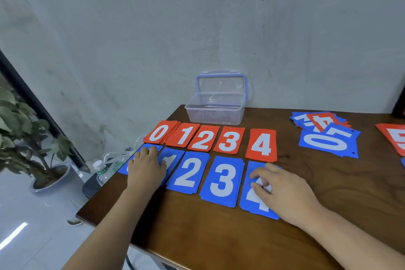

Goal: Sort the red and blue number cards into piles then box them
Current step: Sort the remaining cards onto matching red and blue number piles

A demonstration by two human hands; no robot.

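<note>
Five red card piles lie in a far row, with 0 (158,134), 1 (183,137), 2 (202,140), 3 (229,142) and 4 (261,147) on top. Nearer me runs a blue row: a pile mostly hidden under my left hand (146,166), then 1 (173,161), 2 (188,173), 3 (222,181) and 4 (255,201). My left hand lies flat on the leftmost blue pile. My right hand (282,190) rests on the blue 4 pile, fingers loosely bent on its top card. A clear plastic box (214,108) stands open behind the red row, its blue-rimmed lid (221,83) leaning on the wall.
A loose heap of mixed red and blue cards (326,136) lies at the far right, with more red cards (394,138) at the frame's right edge. The wooden table (219,230) ends just left of my left hand. Below it are a water bottle (101,171) and a potted plant (32,138).
</note>
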